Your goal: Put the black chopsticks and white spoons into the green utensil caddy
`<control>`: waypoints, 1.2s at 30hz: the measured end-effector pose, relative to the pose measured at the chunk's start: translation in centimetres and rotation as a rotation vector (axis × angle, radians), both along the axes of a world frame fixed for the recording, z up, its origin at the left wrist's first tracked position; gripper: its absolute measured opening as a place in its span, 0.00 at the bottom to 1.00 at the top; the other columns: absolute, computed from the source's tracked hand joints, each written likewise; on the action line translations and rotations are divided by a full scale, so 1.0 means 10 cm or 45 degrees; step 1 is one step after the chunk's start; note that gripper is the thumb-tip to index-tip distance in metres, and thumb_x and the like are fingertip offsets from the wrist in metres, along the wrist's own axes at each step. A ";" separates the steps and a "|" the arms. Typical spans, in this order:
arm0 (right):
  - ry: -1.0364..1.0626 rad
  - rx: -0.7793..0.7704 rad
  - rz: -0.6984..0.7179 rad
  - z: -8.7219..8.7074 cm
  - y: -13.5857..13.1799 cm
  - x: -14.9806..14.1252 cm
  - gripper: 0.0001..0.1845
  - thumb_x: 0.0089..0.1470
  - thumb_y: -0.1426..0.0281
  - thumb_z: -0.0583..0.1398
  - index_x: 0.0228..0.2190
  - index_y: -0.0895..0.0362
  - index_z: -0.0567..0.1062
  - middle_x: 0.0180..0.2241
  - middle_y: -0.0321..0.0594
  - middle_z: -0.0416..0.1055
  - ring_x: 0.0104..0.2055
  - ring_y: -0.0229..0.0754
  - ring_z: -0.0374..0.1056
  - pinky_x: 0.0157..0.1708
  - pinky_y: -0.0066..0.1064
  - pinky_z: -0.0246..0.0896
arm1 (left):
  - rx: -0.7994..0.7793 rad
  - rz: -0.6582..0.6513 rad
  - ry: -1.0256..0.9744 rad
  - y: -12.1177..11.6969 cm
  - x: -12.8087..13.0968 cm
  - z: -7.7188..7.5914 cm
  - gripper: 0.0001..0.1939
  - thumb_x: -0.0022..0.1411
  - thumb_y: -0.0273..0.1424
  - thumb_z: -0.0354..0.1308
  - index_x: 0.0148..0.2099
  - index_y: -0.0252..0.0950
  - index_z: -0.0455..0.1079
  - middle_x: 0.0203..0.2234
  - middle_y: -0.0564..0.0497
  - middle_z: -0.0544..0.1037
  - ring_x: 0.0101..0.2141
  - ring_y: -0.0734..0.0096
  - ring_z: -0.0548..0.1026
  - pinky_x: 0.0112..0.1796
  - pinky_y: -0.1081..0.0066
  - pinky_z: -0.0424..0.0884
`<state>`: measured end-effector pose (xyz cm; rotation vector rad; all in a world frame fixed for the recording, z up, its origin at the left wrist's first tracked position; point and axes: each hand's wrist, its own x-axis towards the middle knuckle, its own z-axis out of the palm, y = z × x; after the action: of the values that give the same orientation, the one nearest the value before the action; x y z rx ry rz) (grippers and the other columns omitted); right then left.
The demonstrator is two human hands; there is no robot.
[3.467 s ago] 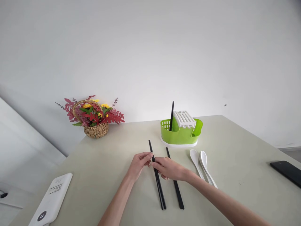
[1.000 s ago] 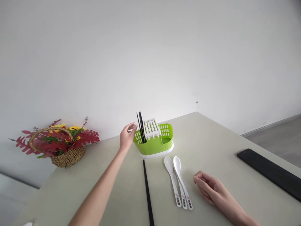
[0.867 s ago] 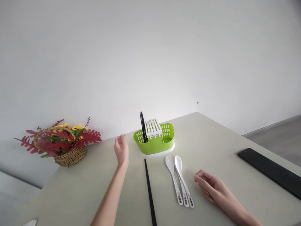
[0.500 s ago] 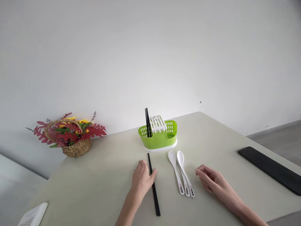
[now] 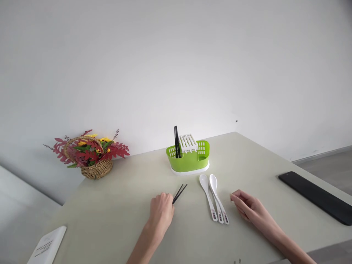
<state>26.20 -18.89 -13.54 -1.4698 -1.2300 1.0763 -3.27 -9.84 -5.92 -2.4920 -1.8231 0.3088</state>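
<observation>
My left hand (image 5: pixel 161 212) is closed round a pair of black chopsticks (image 5: pixel 180 194), whose slightly spread ends stick out up and to the right past the fingers; the rest is hidden by the hand. To its right, white spoons (image 5: pixel 212 198) lie bunched on the table, handles toward me. My right hand (image 5: pixel 250 207) rests on the table just right of the spoons, fingers curled in, with nothing seen in them. Beyond the spoons stands a green cutlery basket (image 5: pixel 189 165) with a white base and a white slatted piece. More black chopsticks (image 5: pixel 177 143) stand upright in its left compartment.
A wicker basket (image 5: pixel 97 169) of artificial red and yellow flowers stands at the back left near the wall. On the right side of the table (image 5: pixel 123 194) lies a long black flat object (image 5: pixel 316 198). A white object (image 5: pixel 46 245) is at the lower left.
My left hand has closed on the chopsticks, which lay on the table, and turned them so their ends point up and right. My right hand stays beside the spoons. The view has shifted slightly.
</observation>
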 end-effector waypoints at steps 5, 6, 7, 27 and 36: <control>-0.003 0.004 -0.012 0.02 0.00 -0.02 0.26 0.62 0.43 0.54 0.30 0.53 0.68 0.20 0.27 0.53 0.24 0.36 0.49 0.25 0.28 0.47 | 0.009 0.023 -0.479 -0.01 -0.12 0.22 0.08 0.68 0.28 0.54 0.38 0.40 0.75 0.32 0.46 0.84 0.35 0.56 0.82 0.32 0.68 0.67; -0.006 0.003 -0.014 0.02 -0.01 -0.03 0.26 0.61 0.43 0.54 0.30 0.53 0.68 0.20 0.27 0.53 0.24 0.35 0.49 0.25 0.28 0.47 | 0.015 0.016 -0.685 -0.03 -0.14 0.28 0.08 0.69 0.30 0.55 0.38 0.41 0.75 0.33 0.48 0.84 0.36 0.58 0.82 0.33 0.69 0.69; -0.008 0.003 -0.014 0.03 -0.01 -0.03 0.26 0.61 0.43 0.54 0.30 0.53 0.68 0.21 0.27 0.53 0.24 0.35 0.49 0.25 0.28 0.47 | 0.027 0.000 -0.906 -0.04 -0.15 0.32 0.08 0.70 0.33 0.55 0.39 0.42 0.75 0.34 0.49 0.85 0.36 0.60 0.83 0.35 0.70 0.71; -0.077 -0.012 -0.032 0.03 -0.03 -0.05 0.26 0.62 0.43 0.53 0.31 0.53 0.68 0.21 0.28 0.52 0.24 0.36 0.49 0.25 0.29 0.48 | 0.148 0.034 -1.794 -0.12 -0.32 0.08 0.14 0.64 0.44 0.63 0.42 0.39 0.79 0.41 0.46 0.85 0.43 0.57 0.83 0.50 0.64 0.78; -0.079 0.002 -0.052 -0.03 -0.01 -0.05 0.24 0.62 0.45 0.54 0.31 0.53 0.69 0.20 0.28 0.53 0.24 0.36 0.50 0.25 0.28 0.48 | 0.127 0.099 -1.856 -0.15 -0.32 0.11 0.15 0.61 0.46 0.66 0.40 0.40 0.80 0.39 0.46 0.85 0.42 0.56 0.83 0.50 0.63 0.78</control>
<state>25.72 -19.03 -13.81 -1.5307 -1.2382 1.0087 -6.45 -11.36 -4.87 -2.6271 -1.9757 -1.9911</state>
